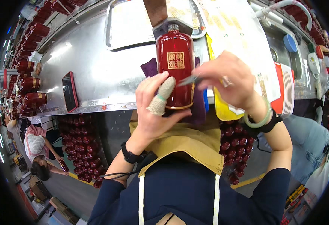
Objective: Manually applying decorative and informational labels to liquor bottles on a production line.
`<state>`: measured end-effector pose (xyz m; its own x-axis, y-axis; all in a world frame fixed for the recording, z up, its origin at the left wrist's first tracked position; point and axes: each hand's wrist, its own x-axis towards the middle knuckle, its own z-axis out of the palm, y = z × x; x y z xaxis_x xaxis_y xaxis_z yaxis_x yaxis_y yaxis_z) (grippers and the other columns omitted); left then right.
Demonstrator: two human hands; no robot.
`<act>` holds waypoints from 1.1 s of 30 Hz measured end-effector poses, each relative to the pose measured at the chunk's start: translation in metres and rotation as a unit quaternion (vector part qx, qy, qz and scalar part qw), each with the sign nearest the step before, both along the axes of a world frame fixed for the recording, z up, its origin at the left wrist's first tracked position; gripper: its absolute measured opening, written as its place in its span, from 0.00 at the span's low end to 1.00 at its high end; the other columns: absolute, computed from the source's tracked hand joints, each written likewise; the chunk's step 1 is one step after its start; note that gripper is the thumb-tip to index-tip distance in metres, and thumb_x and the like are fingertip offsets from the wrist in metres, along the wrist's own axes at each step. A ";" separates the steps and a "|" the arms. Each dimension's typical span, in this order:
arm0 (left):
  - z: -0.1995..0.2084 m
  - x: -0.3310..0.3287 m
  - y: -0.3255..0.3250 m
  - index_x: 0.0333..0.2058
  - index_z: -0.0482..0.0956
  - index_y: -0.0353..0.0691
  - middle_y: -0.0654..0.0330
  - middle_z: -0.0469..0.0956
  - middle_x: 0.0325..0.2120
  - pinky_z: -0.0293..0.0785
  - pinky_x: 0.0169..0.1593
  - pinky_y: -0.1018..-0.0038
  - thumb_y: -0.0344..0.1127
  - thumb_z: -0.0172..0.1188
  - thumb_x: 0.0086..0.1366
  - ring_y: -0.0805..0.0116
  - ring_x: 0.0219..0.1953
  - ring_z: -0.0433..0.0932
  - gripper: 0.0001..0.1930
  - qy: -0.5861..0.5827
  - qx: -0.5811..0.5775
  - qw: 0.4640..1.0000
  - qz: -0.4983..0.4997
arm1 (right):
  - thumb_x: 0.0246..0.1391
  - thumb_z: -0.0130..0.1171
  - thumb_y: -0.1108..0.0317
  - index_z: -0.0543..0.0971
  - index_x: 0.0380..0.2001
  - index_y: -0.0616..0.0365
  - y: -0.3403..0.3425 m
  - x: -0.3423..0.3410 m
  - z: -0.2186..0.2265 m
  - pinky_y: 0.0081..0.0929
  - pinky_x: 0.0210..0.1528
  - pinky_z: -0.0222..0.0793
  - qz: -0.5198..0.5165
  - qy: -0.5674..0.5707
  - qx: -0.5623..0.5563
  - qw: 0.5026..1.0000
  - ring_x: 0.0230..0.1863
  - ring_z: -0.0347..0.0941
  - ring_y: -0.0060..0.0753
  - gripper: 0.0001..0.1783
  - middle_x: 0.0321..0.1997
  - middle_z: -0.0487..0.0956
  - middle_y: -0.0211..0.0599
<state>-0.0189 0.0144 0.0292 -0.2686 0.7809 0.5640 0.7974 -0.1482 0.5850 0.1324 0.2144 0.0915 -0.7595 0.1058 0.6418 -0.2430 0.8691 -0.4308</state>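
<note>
A dark red glass bottle (175,47) with a square gold label lies in front of me, its neck pointing away against a metal rest (177,23). My left hand (153,99) grips the bottle's lower left side and base. One of its fingers wears a pale cloth cover and presses on the glass. In my right hand (228,78) are slim grey tweezers (189,80), somewhat blurred, pinched between the fingers. Their tip points left, over the bottle's front below the label. A purple cloth (199,103) lies beneath the bottle.
A metal tray (110,28) stands at the back. White sheets (243,48) with gold pieces and a yellow folder (224,108) are at right, near a sink (303,71). A phone (70,92) lies left. Red bottles (82,146) stand below; a person (37,142) holds one.
</note>
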 end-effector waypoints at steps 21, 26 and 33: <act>-0.017 0.002 -0.013 0.62 0.72 0.30 0.47 0.75 0.62 0.51 0.73 0.52 0.36 0.76 0.55 0.53 0.64 0.74 0.37 0.025 -0.030 0.997 0.071 | 0.68 0.62 0.68 0.77 0.53 0.64 -0.072 0.069 -0.041 0.16 0.51 0.65 -0.345 0.146 -0.335 0.865 0.45 0.70 0.16 0.15 0.48 0.76 0.28; -0.030 -0.003 -0.023 0.63 0.70 0.29 0.46 0.76 0.60 0.56 0.70 0.52 0.34 0.76 0.54 0.51 0.61 0.75 0.39 -0.033 -0.080 0.995 0.051 | 0.69 0.60 0.67 0.77 0.53 0.64 -0.076 0.079 -0.045 0.19 0.55 0.66 -0.350 0.147 -0.359 0.853 0.49 0.71 0.19 0.15 0.51 0.76 0.30; -0.014 0.002 -0.008 0.65 0.69 0.27 0.46 0.74 0.60 0.65 0.66 0.60 0.33 0.82 0.46 0.52 0.63 0.71 0.47 -0.017 -0.014 0.997 0.079 | 0.72 0.55 0.69 0.76 0.55 0.64 -0.082 0.082 -0.053 0.21 0.60 0.67 -0.348 0.149 -0.377 0.845 0.54 0.73 0.21 0.14 0.54 0.78 0.34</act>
<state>-0.0168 0.0064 0.0153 -0.4076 0.7431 0.5308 0.7889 -0.0062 0.6145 0.2144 0.1327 0.0388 -0.1609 0.9250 0.3443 0.0188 0.3516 -0.9360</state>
